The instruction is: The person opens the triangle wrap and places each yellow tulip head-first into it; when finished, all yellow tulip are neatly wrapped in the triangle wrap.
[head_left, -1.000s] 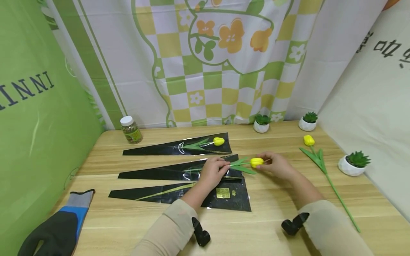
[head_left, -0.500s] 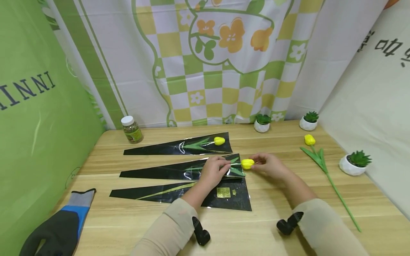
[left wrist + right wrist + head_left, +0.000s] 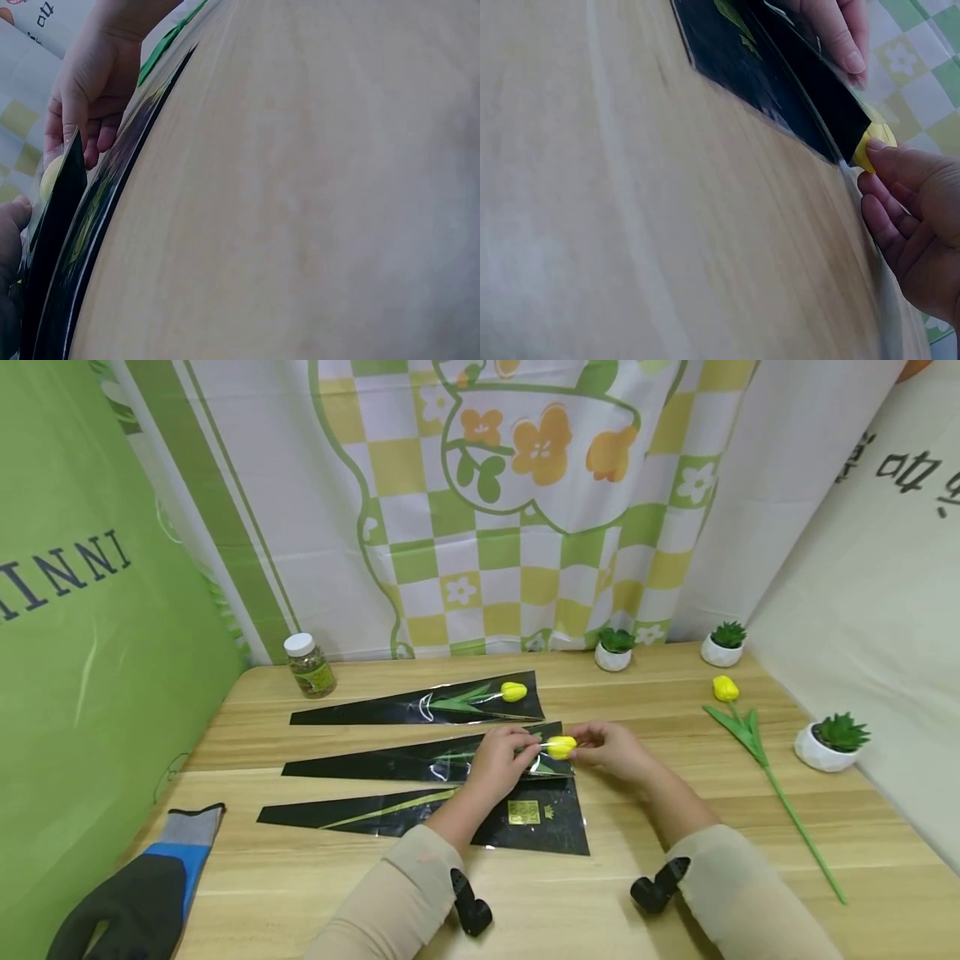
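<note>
A yellow artificial tulip [image 3: 561, 747] lies mostly inside the middle black flower sleeve [image 3: 375, 762], its stem and leaves under the clear film. My right hand [image 3: 615, 755] pinches the bloom at the sleeve's wide mouth. In the right wrist view, the thumb [image 3: 904, 161] presses on the yellow petals [image 3: 874, 146]. My left hand [image 3: 493, 762] pinches the sleeve near its mouth and covers part of the stem. Behind it lies another sleeve [image 3: 360, 712] with a yellow tulip [image 3: 513, 692] inside. In front is a flat sleeve [image 3: 525, 839] with gold print.
A loose yellow tulip [image 3: 787, 810] lies at the right. Small potted succulents [image 3: 825, 749] stand along the right and back. A white-lidded jar [image 3: 309, 668] is at the back left, a work glove [image 3: 142, 885] at the front left. A patterned curtain [image 3: 525, 568] hangs behind.
My right hand has moved left, sliding the tulip deeper into the middle sleeve; its leaves and bloom now lie within the sleeve's mouth. My left hand has stayed in place.
</note>
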Demonstrator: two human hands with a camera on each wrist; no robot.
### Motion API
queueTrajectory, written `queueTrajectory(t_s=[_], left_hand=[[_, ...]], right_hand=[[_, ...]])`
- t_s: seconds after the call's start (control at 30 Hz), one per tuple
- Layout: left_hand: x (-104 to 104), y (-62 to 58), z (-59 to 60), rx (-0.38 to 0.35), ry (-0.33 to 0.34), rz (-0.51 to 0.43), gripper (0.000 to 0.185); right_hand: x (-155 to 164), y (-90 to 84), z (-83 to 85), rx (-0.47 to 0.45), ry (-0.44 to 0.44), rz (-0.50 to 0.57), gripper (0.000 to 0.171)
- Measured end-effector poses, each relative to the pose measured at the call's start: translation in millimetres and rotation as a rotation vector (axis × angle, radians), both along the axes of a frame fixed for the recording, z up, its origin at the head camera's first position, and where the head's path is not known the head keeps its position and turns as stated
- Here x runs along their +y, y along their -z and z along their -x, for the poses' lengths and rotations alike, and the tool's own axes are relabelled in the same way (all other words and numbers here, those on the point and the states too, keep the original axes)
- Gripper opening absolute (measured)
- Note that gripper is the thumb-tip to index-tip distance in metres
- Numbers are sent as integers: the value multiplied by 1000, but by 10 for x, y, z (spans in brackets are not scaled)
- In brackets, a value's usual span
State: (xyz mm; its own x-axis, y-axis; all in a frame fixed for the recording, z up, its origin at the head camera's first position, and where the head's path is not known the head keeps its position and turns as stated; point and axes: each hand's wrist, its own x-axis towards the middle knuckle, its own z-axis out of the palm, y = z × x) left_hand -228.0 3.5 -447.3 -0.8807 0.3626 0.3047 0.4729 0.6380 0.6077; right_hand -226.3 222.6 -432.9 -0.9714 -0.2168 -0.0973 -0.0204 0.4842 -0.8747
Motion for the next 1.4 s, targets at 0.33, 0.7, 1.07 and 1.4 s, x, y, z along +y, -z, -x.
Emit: queueTrajectory(t_s=[0.33,0.7,1.07,1.4], left_hand=[[4,-20,4,5,-11,-17,22],[-8,-16,14,35,-9,-15,21],[-7,1,27,44,17,-30,22],[-45,12,44,-12,35,0,25]], right_hand=[[-140,85,38,32,18,22,35],[-230,101,50,71,43,1,30],[-286,104,33,90,66,-9,27],[-45,53,-61,33,164,71,31]])
